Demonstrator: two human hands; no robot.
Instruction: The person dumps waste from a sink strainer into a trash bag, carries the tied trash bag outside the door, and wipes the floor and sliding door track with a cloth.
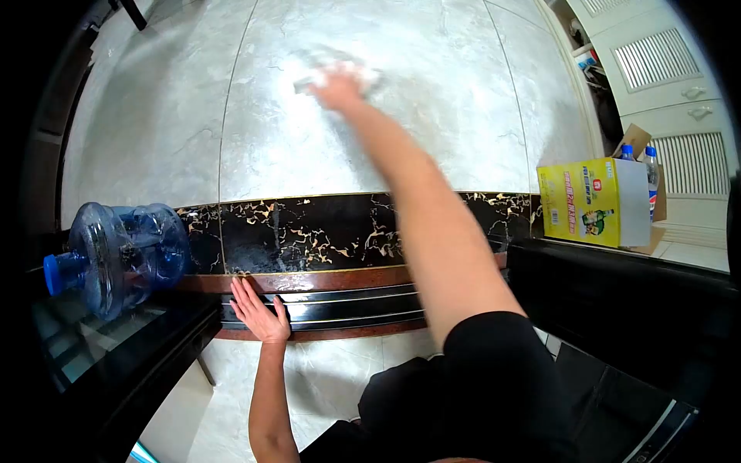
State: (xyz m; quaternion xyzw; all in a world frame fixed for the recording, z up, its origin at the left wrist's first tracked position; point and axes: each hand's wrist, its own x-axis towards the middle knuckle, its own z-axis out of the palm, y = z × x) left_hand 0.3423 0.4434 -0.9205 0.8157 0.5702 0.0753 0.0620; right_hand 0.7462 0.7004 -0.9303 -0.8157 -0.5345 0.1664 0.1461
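My right hand [340, 86] is stretched far forward over the pale grey floor tiles [309, 154]. Under its palm and fingers is a whitish-grey cloth [309, 80], pressed to the tile; hand and cloth are smeared by motion. My left hand [261, 310] lies flat with its fingers spread on the brown-edged black step [347, 305], holding nothing. Its fingertips reach the brown border beside a black stone strip [324, 231] with gold veins. A damp-looking patch shows on this strip ahead of the left hand.
A large clear blue water bottle [127, 258] lies on its side at the left. At the right stands a yellow carton [579, 202] with blue-capped bottles [651, 166], beside white louvred cabinets [660, 62]. Dark furniture [617, 309] flanks the step.
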